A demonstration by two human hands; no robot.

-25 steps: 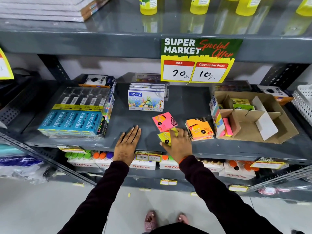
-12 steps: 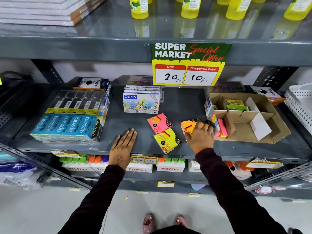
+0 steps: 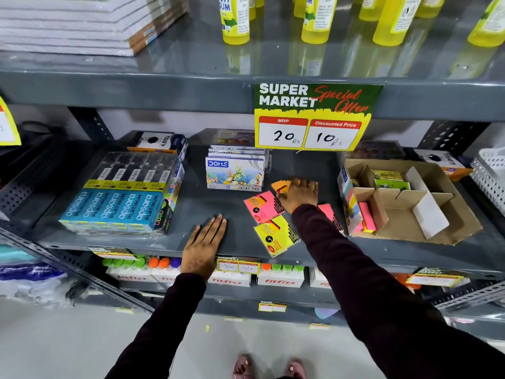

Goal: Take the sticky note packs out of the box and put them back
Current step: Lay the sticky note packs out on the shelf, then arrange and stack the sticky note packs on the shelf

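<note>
Orange sticky note pack clamped under right hand on grey shelf, pink pack and yellow pack lying beside, left hand flat, fingers together, cardboard box at right
</note>
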